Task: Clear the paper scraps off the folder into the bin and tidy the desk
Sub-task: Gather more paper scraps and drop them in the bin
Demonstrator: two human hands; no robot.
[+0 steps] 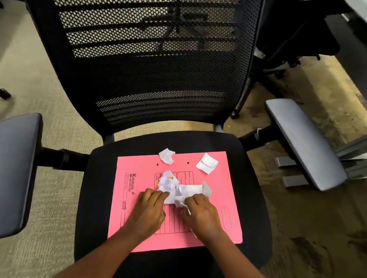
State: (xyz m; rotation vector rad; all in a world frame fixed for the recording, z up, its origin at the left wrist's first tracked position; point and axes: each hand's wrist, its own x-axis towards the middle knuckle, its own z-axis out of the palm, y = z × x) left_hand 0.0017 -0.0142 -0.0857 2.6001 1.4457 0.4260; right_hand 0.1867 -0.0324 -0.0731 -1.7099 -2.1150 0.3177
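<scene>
A pink folder lies flat on the black seat of an office chair. In its middle sits a heap of white paper scraps. My left hand and my right hand rest palm down on the folder, side by side, fingers curled around the near edge of the heap from both sides. Two more crumpled scraps lie apart near the folder's far edge: one toward the left and one toward the right. No bin is in view.
The chair has a tall black mesh back and grey armrests at the left and right. Carpet floor surrounds it. A second black chair and desk legs stand at the right.
</scene>
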